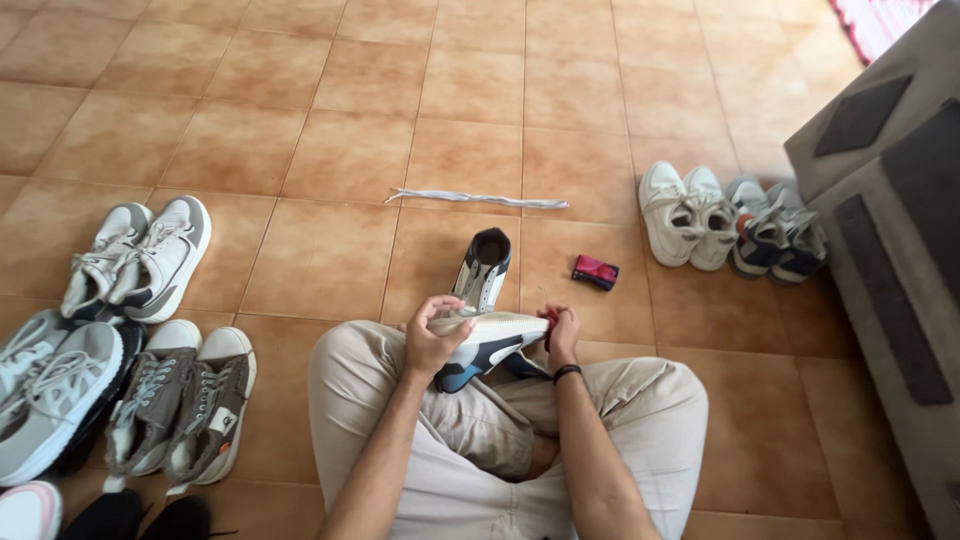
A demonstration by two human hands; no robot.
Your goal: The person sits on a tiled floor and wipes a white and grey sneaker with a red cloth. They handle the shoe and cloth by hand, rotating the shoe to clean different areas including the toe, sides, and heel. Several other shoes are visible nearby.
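We see a white sneaker with navy panels, smooth upper, held over the lap | left hand fingers wrapped round its heel | right hand closed on its toe, holding something red (unclear) | glossy terracotta floor

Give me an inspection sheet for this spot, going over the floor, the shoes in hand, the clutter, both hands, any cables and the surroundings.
Surface: tan tiled floor; person sits cross-legged on it.
Job's things: white and navy shoe held sole up over the lap; its partner shoe stands just ahead, no lace.
Clutter: loose white lace; small red object; grey shoes at left; white pair and blue-trimmed pair at right.
Grippers: left hand grips the sole; right hand at the shoe's end with something red.
Cables: nothing seen.
Surroundings: grey furniture at right; striped rug.
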